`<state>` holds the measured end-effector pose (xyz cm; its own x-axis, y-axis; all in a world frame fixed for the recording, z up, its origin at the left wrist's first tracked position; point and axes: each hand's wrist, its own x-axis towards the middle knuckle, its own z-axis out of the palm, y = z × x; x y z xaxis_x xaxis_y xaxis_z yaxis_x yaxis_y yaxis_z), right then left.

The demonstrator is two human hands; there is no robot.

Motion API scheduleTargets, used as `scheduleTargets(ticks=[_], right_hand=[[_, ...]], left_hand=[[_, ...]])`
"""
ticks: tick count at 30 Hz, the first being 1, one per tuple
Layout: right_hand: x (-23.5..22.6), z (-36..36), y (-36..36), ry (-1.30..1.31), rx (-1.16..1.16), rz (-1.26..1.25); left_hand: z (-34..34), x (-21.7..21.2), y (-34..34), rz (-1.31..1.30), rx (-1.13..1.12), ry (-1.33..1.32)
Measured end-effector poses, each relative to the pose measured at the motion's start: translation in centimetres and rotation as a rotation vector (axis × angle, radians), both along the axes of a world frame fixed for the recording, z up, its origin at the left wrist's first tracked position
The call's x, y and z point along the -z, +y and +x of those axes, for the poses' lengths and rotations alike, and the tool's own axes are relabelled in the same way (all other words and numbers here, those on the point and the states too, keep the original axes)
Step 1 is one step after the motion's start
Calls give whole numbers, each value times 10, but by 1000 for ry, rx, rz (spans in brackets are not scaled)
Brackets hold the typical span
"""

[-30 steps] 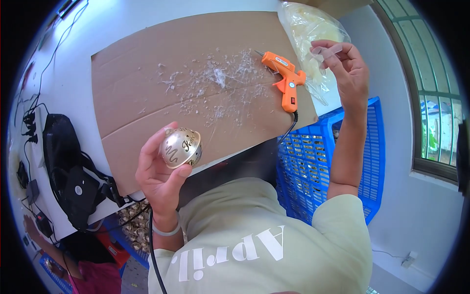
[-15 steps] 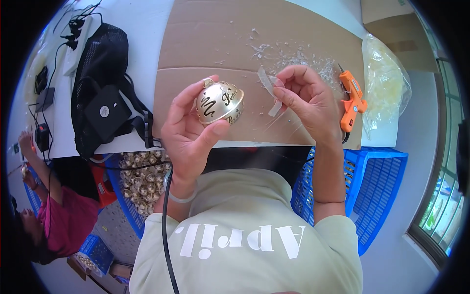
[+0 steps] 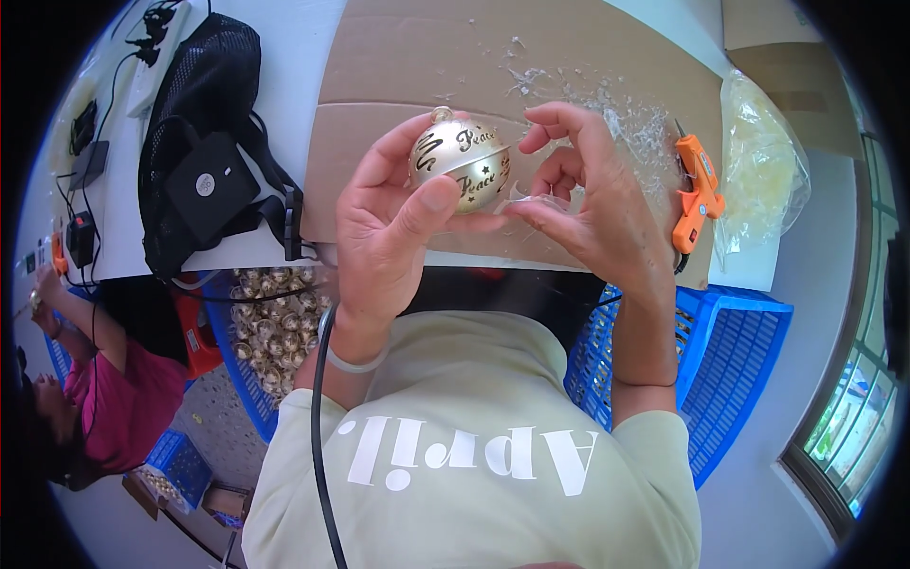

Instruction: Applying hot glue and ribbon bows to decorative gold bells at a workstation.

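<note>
We hold a gold bell ornament (image 3: 462,163) just above picture centre, over the near edge of the cardboard sheet (image 3: 398,66) that covers the bench (image 3: 294,47). Our left hand (image 3: 393,223) is curled round the bell from 7 o'clock, thumb pressed across its lower front and fingers up its far left side; dark cut-out lettering and small stars show on its face, and a small loop sits on top. Our right hand (image 3: 592,204) is half closed at the bell's 3 o'clock, thumb and fingertips pinching a thin clear plastic strip (image 3: 531,199) that reaches toward the bell; whether the strip touches it we cannot tell.

Dried glue threads (image 3: 607,104) litter the cardboard at 1 o'clock from the bell. An orange glue gun (image 3: 697,190) lies at the cardboard's right edge, at 3 o'clock, nozzle away from us. Just beyond it, a clear plastic bag (image 3: 763,156) of pale material rests on the bench corner. A black mesh bag (image 3: 204,142) with a black box on it sits at 9 o'clock, cables trailing to its left.

Below the bench edge, a blue crate (image 3: 735,370) stands at 4 o'clock; another blue crate of gold bells (image 3: 265,322) stands at 8 o'clock. A person in a pink top (image 3: 128,398) is at far left.
</note>
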<state>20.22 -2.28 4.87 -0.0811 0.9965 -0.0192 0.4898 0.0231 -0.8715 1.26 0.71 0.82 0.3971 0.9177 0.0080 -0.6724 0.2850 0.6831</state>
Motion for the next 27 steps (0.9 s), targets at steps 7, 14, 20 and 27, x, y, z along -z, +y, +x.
scheduleTargets(ticks=[7,14,20,27], right_hand=[[9,1,-1,42,27,-20],[18,10,-7,258,22,-21],[21,14,-13,190,101,-24],[8,11,-22,586,318,61]], left_hand=[[2,7,-2,-61,53,22],[-3,16,3,75,42,140],[-4,18,3,62,43,44],[0,14,-2,92,-89,177]])
